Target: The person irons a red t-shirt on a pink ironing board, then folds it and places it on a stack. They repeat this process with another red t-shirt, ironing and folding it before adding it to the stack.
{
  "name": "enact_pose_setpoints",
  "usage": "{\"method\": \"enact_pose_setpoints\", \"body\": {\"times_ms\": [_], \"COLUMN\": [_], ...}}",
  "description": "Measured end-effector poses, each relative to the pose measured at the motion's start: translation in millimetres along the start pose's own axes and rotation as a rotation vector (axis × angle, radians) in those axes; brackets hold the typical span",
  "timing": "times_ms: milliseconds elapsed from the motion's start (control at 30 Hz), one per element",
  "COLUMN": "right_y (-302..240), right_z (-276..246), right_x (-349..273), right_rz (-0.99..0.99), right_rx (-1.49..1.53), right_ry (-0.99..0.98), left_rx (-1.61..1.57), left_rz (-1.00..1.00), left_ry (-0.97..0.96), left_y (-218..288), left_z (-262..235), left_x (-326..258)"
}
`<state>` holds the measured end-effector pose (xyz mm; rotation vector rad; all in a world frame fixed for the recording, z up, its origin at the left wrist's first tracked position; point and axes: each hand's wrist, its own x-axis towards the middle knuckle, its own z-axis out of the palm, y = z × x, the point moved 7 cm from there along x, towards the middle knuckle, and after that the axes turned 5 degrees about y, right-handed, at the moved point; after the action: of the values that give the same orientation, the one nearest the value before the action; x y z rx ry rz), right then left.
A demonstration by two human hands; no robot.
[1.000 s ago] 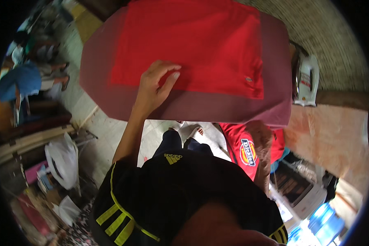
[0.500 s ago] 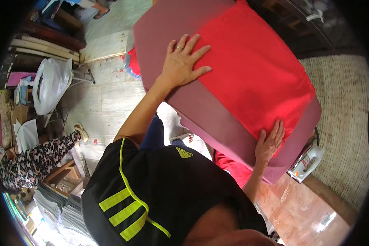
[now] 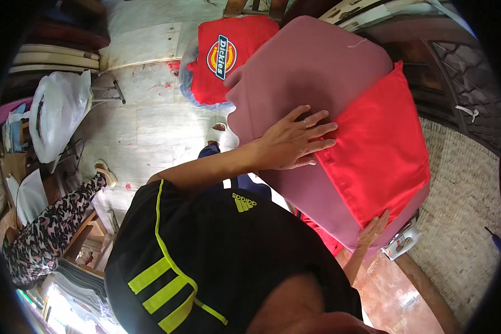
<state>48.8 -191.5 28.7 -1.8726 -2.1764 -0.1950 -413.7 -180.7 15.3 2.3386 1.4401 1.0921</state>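
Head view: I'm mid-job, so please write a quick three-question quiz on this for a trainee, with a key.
1. Choose: which is nearer the iron? A) the left hand B) the right hand
2. True or false: the red cloth leaves part of the board bare.
3. Fill in: the ring is on the ____ hand.

Key: 1. B; 2. true; 3. left.
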Motion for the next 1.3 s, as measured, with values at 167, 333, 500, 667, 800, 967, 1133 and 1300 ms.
{"method": "enact_pose_setpoints", "body": {"times_ms": [167,333,500,667,800,967,1133,1300], "right_y": [-130.4,-290.6,-418.3,-497.2,-549.5,-565.9,-608.3,-664.0], "right_z": [-18.3,6.2,49.3,81.6,103.8,225.2,384.3,524.0], "right_x": [58.0,98.1,74.8,30.5,26.4,-4.0,6.6,50.7], "right_rz": [0.127,-0.228,-0.26,-0.353,-0.297,0.408,0.407,0.1], "right_rx": [0.371,1.095,1.619,1.703,1.329,1.207,1.172,1.083], "right_ry": [0.263,0.175,-0.759,-1.379,-1.409,-1.101,-0.744,-0.578], "left_rx": [0.034,0.264,-0.071,-0.593,-0.39,-0.117,-0.229,-0.234], "left_rz": [-0.138,-0.341,-0.714,-1.309,-1.351,-1.269,-1.409,-1.435], "left_ry": [-0.051,0.208,0.61,0.636,0.597,0.592,0.552,0.57], "left_y": [-38.8,-96.9,-217.0,-352.2,-400.5,-426.8,-448.8,-458.2], "left_z": [-34.4,-89.5,-60.7,64.7,98.7,117.9,115.9,108.7], "left_x": [-9.8,-32.3,-127.2,-283.8,-337.5,-354.0,-359.4,-369.6]}}
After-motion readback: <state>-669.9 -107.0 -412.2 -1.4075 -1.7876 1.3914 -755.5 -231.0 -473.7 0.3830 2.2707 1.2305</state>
